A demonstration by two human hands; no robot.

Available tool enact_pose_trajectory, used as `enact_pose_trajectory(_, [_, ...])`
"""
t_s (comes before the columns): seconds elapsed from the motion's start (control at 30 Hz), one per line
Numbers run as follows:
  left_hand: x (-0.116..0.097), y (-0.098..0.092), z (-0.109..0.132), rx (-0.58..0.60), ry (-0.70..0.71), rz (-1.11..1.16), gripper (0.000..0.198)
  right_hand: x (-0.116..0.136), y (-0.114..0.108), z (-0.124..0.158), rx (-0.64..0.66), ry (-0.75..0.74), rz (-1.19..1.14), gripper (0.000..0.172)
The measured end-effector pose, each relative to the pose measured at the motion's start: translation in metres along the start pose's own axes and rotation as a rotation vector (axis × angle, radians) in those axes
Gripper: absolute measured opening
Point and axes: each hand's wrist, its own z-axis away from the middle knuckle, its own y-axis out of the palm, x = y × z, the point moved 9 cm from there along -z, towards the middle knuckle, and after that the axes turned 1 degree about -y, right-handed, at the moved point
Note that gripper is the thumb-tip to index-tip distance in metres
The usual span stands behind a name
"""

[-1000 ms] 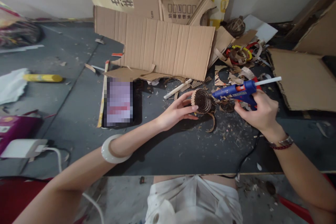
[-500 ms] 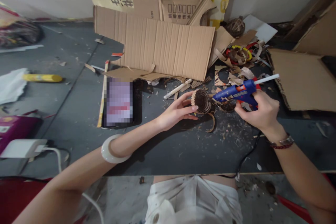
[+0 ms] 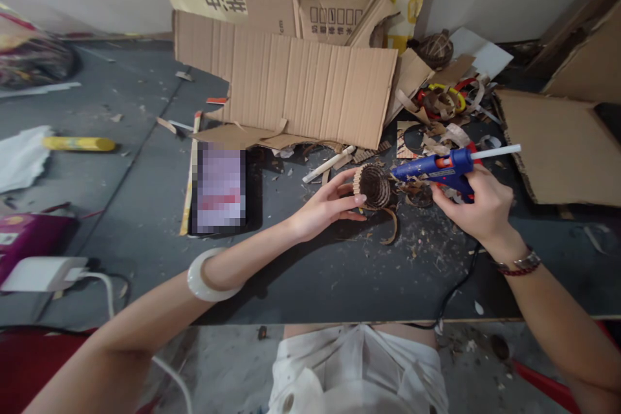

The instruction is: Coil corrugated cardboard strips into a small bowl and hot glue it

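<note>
My left hand [image 3: 325, 206] grips a small round piece of rolled corrugated cardboard [image 3: 372, 186], holding it on its side on the dark table [image 3: 339, 272]. My right hand [image 3: 478, 207] is closed round the handle of a blue hot glue gun [image 3: 439, 167]. A white glue stick pokes out of the gun's back end. Its nozzle points left and sits at the upper right rim of the cardboard roll. A black cord runs from the gun down over the table's front edge.
A phone [image 3: 221, 189] lies left of my left hand. A large corrugated sheet [image 3: 291, 81] leans behind, another [image 3: 557, 145] lies at the right. Cardboard strips and crumbs litter the table around the roll. A white charger [image 3: 43, 273] and a yellow tube [image 3: 80, 143] lie on the floor at left.
The glue gun has shifted slightly left and levelled, bringing its nozzle to the roll's rim. My left hand and the roll have stayed in place.
</note>
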Motion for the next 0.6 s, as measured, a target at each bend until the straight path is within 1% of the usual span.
enact_pose_trajectory(0.13, [-0.0001,0.0002,0.0001,0.000,0.002,0.001,0.056,0.0006,0.0003,-0.0001,0.005,-0.007,-0.005,0.040])
enact_pose_trajectory(0.47, [0.0010,-0.0012,-0.0002,-0.001,0.003,-0.042,0.059,0.0004,-0.0031,-0.0038,0.018,-0.007,0.003,0.029])
enact_pose_trajectory(0.6, [0.0005,-0.0005,-0.0002,0.001,0.002,-0.021,0.059,0.0019,-0.0036,-0.0041,0.010,-0.024,0.004,0.029])
